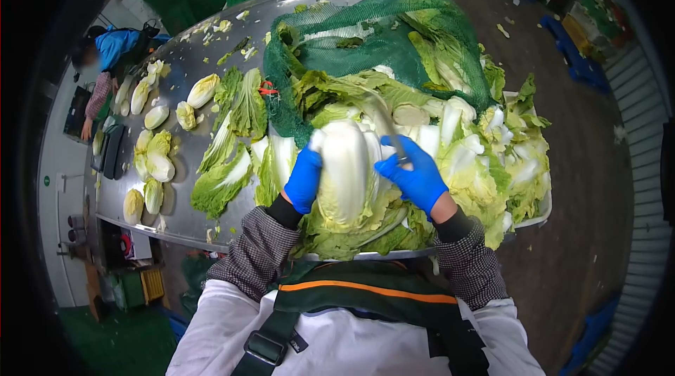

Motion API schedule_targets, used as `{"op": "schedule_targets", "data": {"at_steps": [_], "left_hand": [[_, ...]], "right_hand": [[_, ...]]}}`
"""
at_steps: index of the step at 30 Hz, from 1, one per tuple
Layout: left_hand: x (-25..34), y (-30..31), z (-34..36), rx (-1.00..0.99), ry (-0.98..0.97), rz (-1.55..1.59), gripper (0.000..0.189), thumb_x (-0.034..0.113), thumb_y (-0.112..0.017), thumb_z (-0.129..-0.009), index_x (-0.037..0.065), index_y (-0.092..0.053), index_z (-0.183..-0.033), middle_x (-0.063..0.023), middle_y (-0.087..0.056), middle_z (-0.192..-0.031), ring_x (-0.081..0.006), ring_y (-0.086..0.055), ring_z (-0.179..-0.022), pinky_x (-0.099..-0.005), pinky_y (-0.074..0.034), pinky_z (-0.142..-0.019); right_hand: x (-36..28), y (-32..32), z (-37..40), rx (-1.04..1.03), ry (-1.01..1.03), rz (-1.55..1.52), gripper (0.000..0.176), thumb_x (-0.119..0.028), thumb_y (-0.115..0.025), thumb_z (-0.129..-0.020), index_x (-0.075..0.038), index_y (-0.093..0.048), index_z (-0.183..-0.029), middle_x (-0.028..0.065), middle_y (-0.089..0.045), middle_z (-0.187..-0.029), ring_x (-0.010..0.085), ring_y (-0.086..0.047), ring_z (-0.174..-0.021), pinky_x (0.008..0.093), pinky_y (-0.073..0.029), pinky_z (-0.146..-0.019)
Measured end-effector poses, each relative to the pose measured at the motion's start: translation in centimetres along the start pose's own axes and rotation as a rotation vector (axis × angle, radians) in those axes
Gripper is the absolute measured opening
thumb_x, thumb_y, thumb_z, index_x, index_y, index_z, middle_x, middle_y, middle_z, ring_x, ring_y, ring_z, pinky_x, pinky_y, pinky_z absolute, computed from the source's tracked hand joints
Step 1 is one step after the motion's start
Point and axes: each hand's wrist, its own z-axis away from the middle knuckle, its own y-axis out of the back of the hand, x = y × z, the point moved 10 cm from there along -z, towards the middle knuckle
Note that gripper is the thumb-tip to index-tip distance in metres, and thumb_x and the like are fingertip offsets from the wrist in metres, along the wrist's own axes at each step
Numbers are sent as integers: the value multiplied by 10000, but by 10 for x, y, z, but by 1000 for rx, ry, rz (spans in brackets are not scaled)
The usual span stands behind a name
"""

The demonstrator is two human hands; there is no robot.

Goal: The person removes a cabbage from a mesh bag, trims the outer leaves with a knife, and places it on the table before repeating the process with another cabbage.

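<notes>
A large napa cabbage (343, 172) stands in front of me over a heap of loose leaves, its white ribs facing me. My left hand (304, 178), in a blue glove, grips the cabbage's left side. In my right hand (416, 173), also blue-gloved, is a knife (383, 121) whose blade is smeared by motion and points away from me, just right of the cabbage. Behind the cabbage, a green mesh bag (351, 53) lies with leaves and cabbage inside. Cut outer leaves (221, 183) lie to the left.
Several trimmed cabbages (160, 158) are spread along the left of the metal table (183, 186). A white tray (538, 220) piled with leaves (517, 165) sits at the right. At the far left edge, another person (116, 49) bends over the table beside dark trays.
</notes>
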Motion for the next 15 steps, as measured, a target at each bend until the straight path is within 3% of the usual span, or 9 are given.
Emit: {"op": "schedule_targets", "data": {"at_steps": [1, 2, 6, 7, 8, 9, 11, 14, 15], "left_hand": [[-1, -6, 4, 28, 106, 204, 699, 569, -329, -947, -2, -382, -1347, -138, -516, -1282, -250, -538, -1137, -387, -421, -987], [-8, -30, 6, -395, 216, 671, 696, 561, -329, -948, 12, -346, -1376, -168, -507, -1290, -279, -532, -1149, -424, -420, -993], [-16, -31, -11, -312, 185, 498, 639, 501, -343, -966, 40, -321, -1409, -142, -495, -1316, -237, -514, -1177, -357, -423, -991], [-19, -31, -15, -258, 228, 525, 626, 489, -341, -973, 34, -333, -1402, -124, -486, -1334, -220, -507, -1187, -350, -417, -996], [-29, -14, -20, -33, 295, 271, 592, 461, -357, -980, 25, -368, -1381, -116, -479, -1342, -218, -509, -1182, -352, -407, -1008], [-19, -26, -12, -137, 355, 452, 554, 415, -402, -980, 33, -371, -1379, -106, -481, -1343, -210, -518, -1175, -339, -413, -1004], [-34, -13, 2, -99, 377, 413, 545, 392, -430, -974, 31, -370, -1378, -114, -492, -1330, -213, -517, -1178, -346, -418, -1001], [-44, -4, 19, -113, 417, 437, 554, 352, -493, -952, 28, -358, -1381, -124, -514, -1293, -216, -526, -1164, -356, -428, -992], [-46, -1, 18, -107, 404, 409, 564, 355, -502, -947, 28, -356, -1381, -125, -519, -1285, -217, -534, -1154, -359, -432, -988]], "right_hand": [[9, 10, -2, 43, -60, 14, 731, -401, -778, -730, -54, -470, -1296, 19, -569, -765, 111, -552, -721, 259, -472, -717], [17, 16, -3, 86, -121, 27, 724, -412, -778, -727, -51, -483, -1280, 18, -574, -755, 115, -554, -721, 265, -473, -720], [-21, -10, -8, -8, 59, -234, 615, -380, -772, -745, -59, -531, -1210, 5, -569, -740, 95, -543, -718, 253, -471, -710], [-22, -11, -7, -34, -56, -98, 587, -352, -761, -763, -69, -528, -1222, 7, -578, -762, 88, -540, -725, 253, -472, -717], [-17, -10, -7, -22, -49, -110, 580, -346, -757, -767, -69, -529, -1222, 8, -582, -775, 87, -540, -729, 256, -471, -719], [-12, -11, -7, -13, -42, -121, 573, -341, -753, -771, -68, -529, -1223, 8, -585, -788, 87, -539, -733, 260, -471, -722], [1, -17, -3, -67, -128, -60, 557, -306, -742, -776, -61, -527, -1228, 19, -598, -803, 105, -553, -734, 277, -475, -722], [-6, -25, 1, -64, -74, 7, 565, -316, -742, -763, -57, -534, -1220, 40, -611, -780, 144, -582, -725, 294, -482, -724], [-14, -27, -1, -63, 10, 108, 572, -326, -724, -760, -63, -521, -1226, 84, -628, -781, 216, -617, -725, 325, -492, -714]]}}
